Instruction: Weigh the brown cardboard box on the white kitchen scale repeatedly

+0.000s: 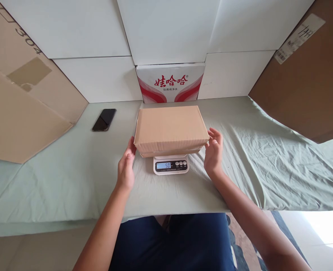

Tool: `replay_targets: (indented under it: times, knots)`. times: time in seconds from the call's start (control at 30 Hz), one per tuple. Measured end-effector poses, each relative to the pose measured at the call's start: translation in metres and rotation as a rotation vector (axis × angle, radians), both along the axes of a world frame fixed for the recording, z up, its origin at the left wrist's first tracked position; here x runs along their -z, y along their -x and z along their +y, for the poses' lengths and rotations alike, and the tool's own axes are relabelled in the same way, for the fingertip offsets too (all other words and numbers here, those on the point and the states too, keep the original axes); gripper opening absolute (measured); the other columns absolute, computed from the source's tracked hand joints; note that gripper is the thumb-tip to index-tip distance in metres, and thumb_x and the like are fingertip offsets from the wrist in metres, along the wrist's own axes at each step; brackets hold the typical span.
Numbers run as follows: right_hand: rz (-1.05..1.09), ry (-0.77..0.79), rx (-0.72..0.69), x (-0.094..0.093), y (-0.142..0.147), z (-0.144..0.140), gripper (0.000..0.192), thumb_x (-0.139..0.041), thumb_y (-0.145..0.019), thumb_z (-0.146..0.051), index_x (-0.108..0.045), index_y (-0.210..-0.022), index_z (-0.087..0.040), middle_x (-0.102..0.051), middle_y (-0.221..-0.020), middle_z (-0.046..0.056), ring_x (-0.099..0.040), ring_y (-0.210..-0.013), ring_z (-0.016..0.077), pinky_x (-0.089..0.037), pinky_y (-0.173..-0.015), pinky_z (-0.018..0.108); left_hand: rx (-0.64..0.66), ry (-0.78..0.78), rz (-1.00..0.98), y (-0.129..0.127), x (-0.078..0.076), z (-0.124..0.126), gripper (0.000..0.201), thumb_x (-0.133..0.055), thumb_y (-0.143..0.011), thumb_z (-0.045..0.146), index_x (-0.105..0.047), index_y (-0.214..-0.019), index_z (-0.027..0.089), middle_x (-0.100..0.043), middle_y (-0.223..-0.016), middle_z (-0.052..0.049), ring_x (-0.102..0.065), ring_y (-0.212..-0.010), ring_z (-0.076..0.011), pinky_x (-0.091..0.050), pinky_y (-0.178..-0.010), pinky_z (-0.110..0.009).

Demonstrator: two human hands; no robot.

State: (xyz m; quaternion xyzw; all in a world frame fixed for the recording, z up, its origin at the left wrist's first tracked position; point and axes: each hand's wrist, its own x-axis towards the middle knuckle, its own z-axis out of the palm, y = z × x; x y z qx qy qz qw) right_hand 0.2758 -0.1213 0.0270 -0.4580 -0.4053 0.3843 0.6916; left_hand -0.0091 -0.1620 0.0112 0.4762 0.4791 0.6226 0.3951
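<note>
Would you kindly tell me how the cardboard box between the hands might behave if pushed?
The cardboard box seems fairly stiff, given its flat top and straight edges. It may tip if pressed at one end, since both ends reach past the visible front of the digital scale.

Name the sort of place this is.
Probably a makeshift indoor workspace: a green cloth is spread out, white panels stand behind, and a digital scale sits on the cloth.

Closed brown cardboard box (170, 126) over a lit white digital scale (171, 166)
</note>
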Motion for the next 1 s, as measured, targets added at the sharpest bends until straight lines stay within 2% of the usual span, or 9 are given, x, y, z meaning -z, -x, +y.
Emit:
replay_targets:
  times: [0.47,1.0]
  knots:
    - [-0.015,0.011,-0.018,0.0029,-0.0024,0.0026,0.047,-0.056,-0.082,-0.058,-0.055,-0.122,-0.033,-0.057,-0.128,0.004,-0.054,-0.127,0.0269,-0.044,-0.105,0.047,0.008,-0.011,0.008,0.0008,0.0011,0.0012,0.061,-0.051,-0.098,0.059,-0.054,-0.150,0.027,-0.046,-0.164,-0.007,-0.039,-0.155,-0.0275,-0.031,-0.128,-0.041]
    - [-0.008,0.017,-0.026,0.0029,-0.0015,0.0028,0.047,-0.057,-0.081,-0.060,-0.056,-0.120,-0.033,-0.058,-0.126,0.004,-0.056,-0.123,0.0264,-0.045,-0.103,0.046,0.006,-0.006,0.021,-0.0017,-0.0022,0.0003,0.065,-0.051,-0.097,0.063,-0.055,-0.150,0.026,-0.048,-0.163,-0.009,-0.037,-0.156,-0.0303,-0.030,-0.129,-0.045]
